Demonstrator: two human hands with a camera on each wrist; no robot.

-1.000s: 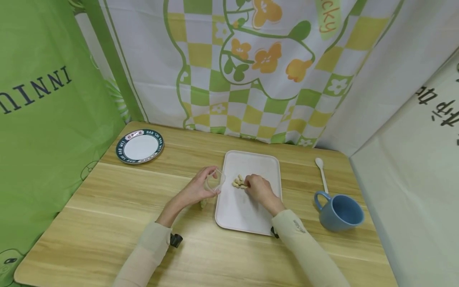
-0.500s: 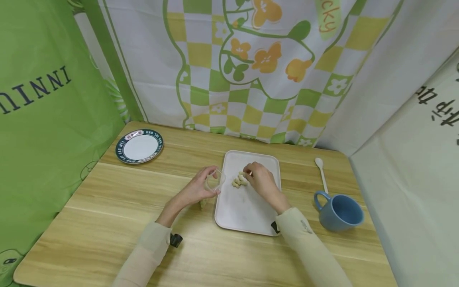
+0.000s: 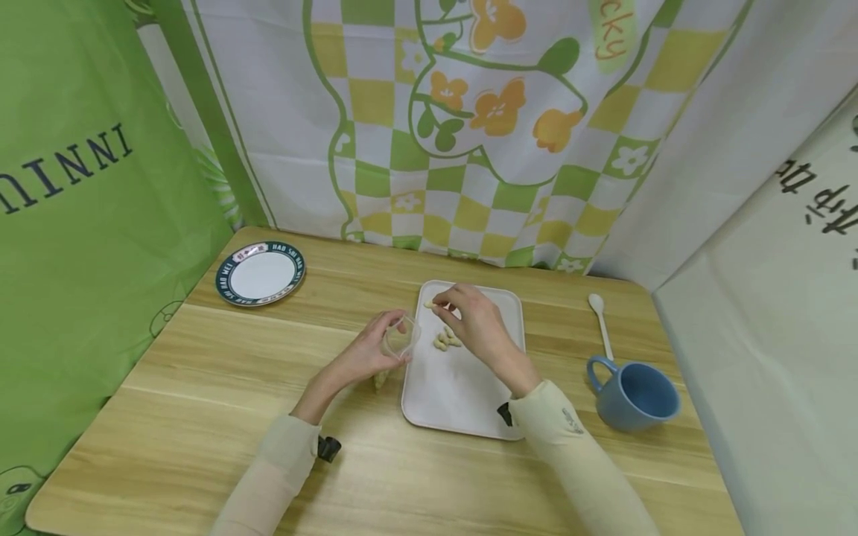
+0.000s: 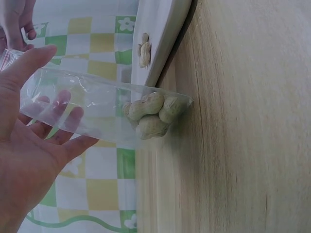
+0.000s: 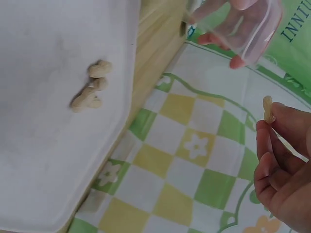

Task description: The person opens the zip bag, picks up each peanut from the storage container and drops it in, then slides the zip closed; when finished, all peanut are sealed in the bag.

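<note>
Leftward and away from the person, the right hand (image 3: 474, 320) has travelled since the earlier frames, carrying one peanut off the pile, while the left hand (image 3: 372, 348) has stayed in place. That peanut is now clear of the tray's surface and nearer the bag's mouth. Peanuts lie both on the tray and in the bag, so the work looks partway along.

Largest of the things being handled is the white tray (image 3: 456, 394), set on the wooden table (image 3: 201, 447). Beside its left edge is the clear plastic bag (image 4: 104, 109), its lower corner close to the table; whether it touches cannot be told.

The left hand holds the bag near its top, thumb on one side and fingers spread on the other, well apart, with the mouth standing wide between them. The right thumb and index finger are pinched together, the other fingers bent in.

Smaller still, the peanut pile (image 3: 440, 342) sits on the tray, and the bagged peanuts (image 4: 150, 107) are bunched at the bag's bottom. Smallest is the held peanut (image 5: 268, 108), gripped at the right fingertips with its end sticking out.
</note>
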